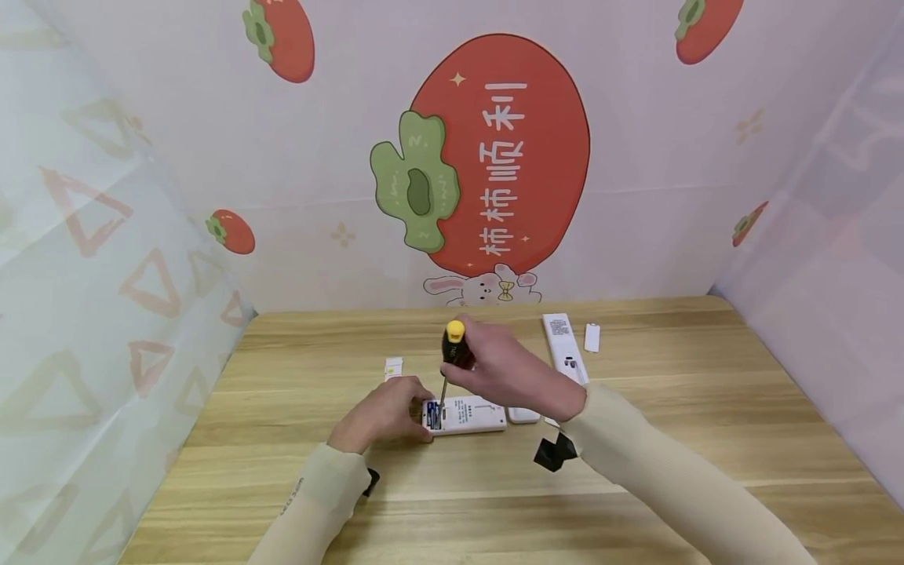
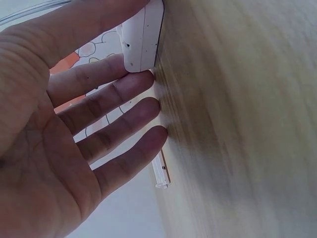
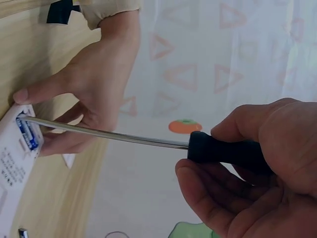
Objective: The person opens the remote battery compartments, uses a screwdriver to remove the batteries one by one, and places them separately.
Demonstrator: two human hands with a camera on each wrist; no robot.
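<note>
A white remote control [image 1: 475, 416] lies on the table, its printed back up and its battery bay uncovered. Blue batteries [image 3: 29, 135] show inside that bay. My left hand [image 1: 384, 412] holds the remote's left end, thumb on the near side and fingers on the far side; the left wrist view shows the other fingers spread at the table. In my right hand [image 1: 504, 365] is a screwdriver with a black handle [image 3: 223, 152] and yellow cap. Its metal shaft [image 3: 106, 133] slants down, with the tip at the end of the batteries in the bay.
Behind and right stands a longer white remote [image 1: 563, 345], face down, beside a small white cover [image 1: 592, 337]. Another white piece [image 1: 524, 415] lies just right of the held remote, partly under the right forearm. A small white item [image 1: 393, 367] is beyond the left hand.
</note>
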